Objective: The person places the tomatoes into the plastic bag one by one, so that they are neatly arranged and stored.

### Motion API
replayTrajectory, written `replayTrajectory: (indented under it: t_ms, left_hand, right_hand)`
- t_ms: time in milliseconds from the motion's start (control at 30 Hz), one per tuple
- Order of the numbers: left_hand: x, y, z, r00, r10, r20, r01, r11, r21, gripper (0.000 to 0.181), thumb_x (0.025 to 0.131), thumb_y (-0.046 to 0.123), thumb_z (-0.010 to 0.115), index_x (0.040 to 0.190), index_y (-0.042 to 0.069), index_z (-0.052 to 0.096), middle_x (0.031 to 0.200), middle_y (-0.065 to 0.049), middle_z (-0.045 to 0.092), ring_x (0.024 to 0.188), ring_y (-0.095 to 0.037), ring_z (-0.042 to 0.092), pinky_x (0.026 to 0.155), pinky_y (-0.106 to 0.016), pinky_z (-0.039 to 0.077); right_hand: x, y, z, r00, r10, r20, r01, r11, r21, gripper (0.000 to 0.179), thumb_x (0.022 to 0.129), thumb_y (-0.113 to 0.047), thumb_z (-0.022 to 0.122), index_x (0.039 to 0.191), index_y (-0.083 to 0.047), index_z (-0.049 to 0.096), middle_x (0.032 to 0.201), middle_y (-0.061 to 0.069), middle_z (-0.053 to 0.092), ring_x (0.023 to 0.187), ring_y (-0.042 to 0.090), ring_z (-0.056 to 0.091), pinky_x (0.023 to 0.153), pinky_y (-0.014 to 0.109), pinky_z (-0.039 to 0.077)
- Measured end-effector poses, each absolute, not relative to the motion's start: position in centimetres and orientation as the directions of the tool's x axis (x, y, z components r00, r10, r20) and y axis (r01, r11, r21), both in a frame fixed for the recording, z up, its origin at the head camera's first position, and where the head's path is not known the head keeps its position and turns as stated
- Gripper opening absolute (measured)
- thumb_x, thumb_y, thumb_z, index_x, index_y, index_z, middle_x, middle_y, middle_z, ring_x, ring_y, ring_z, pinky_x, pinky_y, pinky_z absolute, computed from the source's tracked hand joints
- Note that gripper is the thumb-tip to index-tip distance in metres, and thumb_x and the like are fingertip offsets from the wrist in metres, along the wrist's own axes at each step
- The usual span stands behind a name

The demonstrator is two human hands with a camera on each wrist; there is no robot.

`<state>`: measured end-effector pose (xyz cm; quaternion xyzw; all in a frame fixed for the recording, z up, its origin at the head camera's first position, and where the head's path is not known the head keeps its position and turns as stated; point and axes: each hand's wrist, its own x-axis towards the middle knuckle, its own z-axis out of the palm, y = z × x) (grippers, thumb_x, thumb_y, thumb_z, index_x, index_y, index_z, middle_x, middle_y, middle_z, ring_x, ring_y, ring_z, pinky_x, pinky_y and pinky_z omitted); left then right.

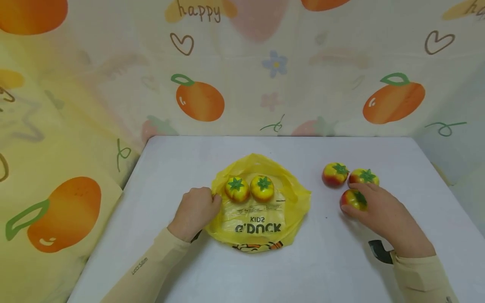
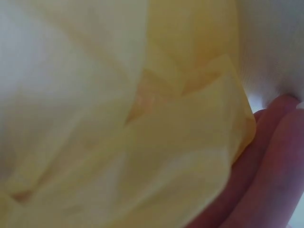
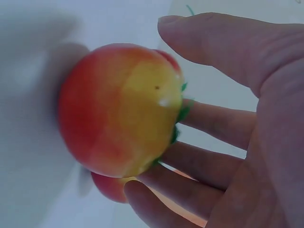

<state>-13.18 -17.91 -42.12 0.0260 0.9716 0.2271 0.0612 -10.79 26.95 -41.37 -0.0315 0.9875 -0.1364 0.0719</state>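
A yellow plastic bag (image 1: pixel 297 206) lies spread on the table with its mouth wide; upside-down black lettering shows on it. Inside sit two yellow toy tomatoes, a left one (image 1: pixel 237 194) and a right one (image 1: pixel 262 191), green leaves up. My left hand (image 1: pixel 197 209) grips the bag's left edge; in the left wrist view the yellow film (image 2: pixel 175 156) covers most of the picture. At the right, my right hand (image 1: pixel 384 214) reaches around the nearest red-and-yellow toy tomato (image 1: pixel 350 201). In the right wrist view the thumb (image 3: pixel 209 38) stands apart from that tomato, with the fingers spread along its leafy side.
Two more toy tomatoes, one at the left (image 1: pixel 335 176) and one at the right (image 1: pixel 365 176), sit just behind the right hand's tomato. The white table (image 1: pixel 242 277) ends at a fruit-printed cloth (image 1: pixel 242 63) at the back.
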Motion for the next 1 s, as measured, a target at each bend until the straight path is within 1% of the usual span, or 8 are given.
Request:
replayTrajectory:
  t_ms: [200, 333, 567, 733, 933, 1000]
  left_hand:
    - [-13.1, -17.9, -42.2, -0.992, 0.077, -0.102, 0.024, 0.894, 0.448, 0.041, 0.100, 0.017, 0.054, 0.060, 0.014, 0.044, 0.058, 0.002, 0.036, 0.046, -0.016, 0.042, 0.044, -0.023, 0.032]
    - [-13.1, -17.9, -42.3, -0.992, 0.078, -0.096, 0.027, 0.894, 0.447, 0.040, 0.100, 0.017, 0.053, 0.060, 0.014, 0.044, 0.059, 0.002, 0.036, 0.046, -0.016, 0.042, 0.044, -0.023, 0.032]
    - [-13.1, -18.0, -42.3, -0.993, 0.085, -0.086, 0.039, 0.897, 0.440, 0.040, 0.099, 0.017, 0.053, 0.061, 0.013, 0.044, 0.059, 0.002, 0.036, 0.046, -0.016, 0.042, 0.044, -0.023, 0.032]
    - [-13.2, -17.9, -42.3, -0.993, 0.082, -0.084, 0.036, 0.895, 0.444, 0.040, 0.099, 0.017, 0.053, 0.061, 0.014, 0.043, 0.058, 0.002, 0.036, 0.046, -0.016, 0.042, 0.044, -0.022, 0.032]
    - [-13.1, -17.8, -42.2, -0.993, 0.083, -0.081, 0.038, 0.895, 0.445, 0.042, 0.099, 0.017, 0.053, 0.059, 0.015, 0.041, 0.058, 0.003, 0.035, 0.046, -0.015, 0.041, 0.044, -0.023, 0.031]
    - [-13.0, -17.8, -42.2, -0.993, 0.080, -0.087, 0.033, 0.893, 0.450, 0.042, 0.099, 0.017, 0.052, 0.058, 0.015, 0.041, 0.058, 0.003, 0.035, 0.046, -0.015, 0.040, 0.044, -0.023, 0.031]
  right_hand:
    - [-10.8, 27.2, -42.0, -0.986, -0.065, -0.156, -0.020, 0.962, -0.272, 0.085, 0.093, -0.052, 0.080, 0.153, 0.001, 0.052, 0.151, 0.038, 0.051, 0.131, 0.060, 0.052, 0.108, 0.078, 0.044]
    - [-10.8, 27.2, -42.3, -0.983, -0.056, -0.174, -0.005, 0.960, -0.279, 0.088, 0.092, -0.051, 0.082, 0.156, -0.001, 0.048, 0.153, 0.039, 0.046, 0.132, 0.062, 0.051, 0.107, 0.079, 0.043]
    - [-10.9, 27.0, -42.3, -0.985, -0.060, -0.165, -0.010, 0.957, -0.291, 0.084, 0.090, -0.047, 0.084, 0.154, -0.004, 0.051, 0.145, 0.035, 0.049, 0.121, 0.056, 0.057, 0.101, 0.078, 0.049]
    - [-11.1, 26.7, -41.6, -0.988, -0.064, -0.142, -0.021, 0.957, -0.288, 0.083, 0.091, -0.049, 0.083, 0.152, -0.004, 0.052, 0.147, 0.036, 0.048, 0.121, 0.057, 0.057, 0.101, 0.079, 0.048]
    - [-11.1, 25.6, -40.5, -0.992, -0.105, -0.075, -0.079, 0.952, -0.295, 0.077, 0.093, -0.044, 0.082, 0.152, -0.003, 0.053, 0.149, 0.035, 0.050, 0.127, 0.058, 0.056, 0.105, 0.078, 0.047]
    - [-11.1, 25.0, -40.2, -0.991, -0.113, -0.077, -0.085, 0.949, -0.302, 0.077, 0.094, -0.044, 0.082, 0.153, -0.005, 0.053, 0.150, 0.034, 0.050, 0.128, 0.058, 0.056, 0.105, 0.078, 0.047]
